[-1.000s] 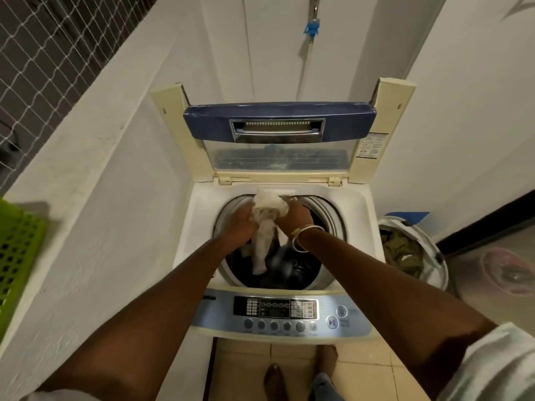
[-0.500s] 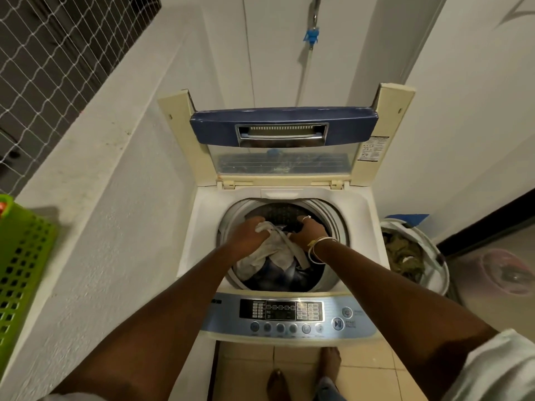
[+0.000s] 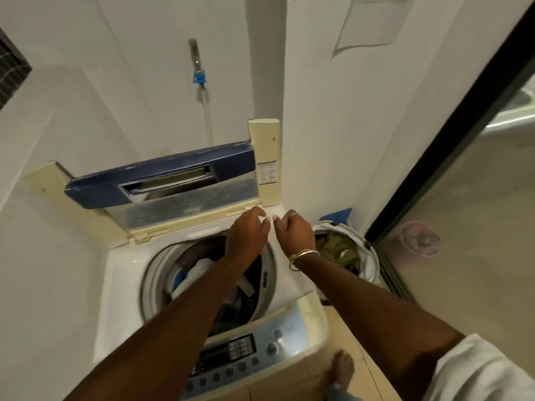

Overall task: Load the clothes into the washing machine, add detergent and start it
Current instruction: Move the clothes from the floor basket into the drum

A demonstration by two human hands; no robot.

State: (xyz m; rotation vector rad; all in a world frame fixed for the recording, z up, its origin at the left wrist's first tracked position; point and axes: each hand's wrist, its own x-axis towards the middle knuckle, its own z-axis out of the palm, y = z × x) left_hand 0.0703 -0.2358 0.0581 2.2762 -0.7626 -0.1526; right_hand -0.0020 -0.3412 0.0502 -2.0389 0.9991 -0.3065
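The top-loading washing machine (image 3: 121, 273) stands with its blue-banded lid (image 3: 162, 183) raised upright. Inside its drum lie a white garment (image 3: 199, 270) and dark clothes (image 3: 243, 299). My left hand (image 3: 246, 233) hovers over the drum's far right rim, fingers loosely curled and holding nothing. My right hand (image 3: 293, 234), with a ring and a gold bangle, hangs just to its right over the machine's rear right corner, also holding nothing. The control panel (image 3: 246, 351) with its round buttons runs along the front edge. No detergent is in view.
A white laundry basket (image 3: 369, 256) with olive-green clothes (image 3: 337, 248) sits on the floor right of the machine. A dark-framed glass door (image 3: 463, 227) is further right. A tap with a blue fitting (image 3: 199, 78) and hose hangs on the wall behind. My bare foot (image 3: 343, 369) is on the tiles.
Both hands let go of the white garment in the drum, rose out and moved to the machine's rear right. My view swung to the right.
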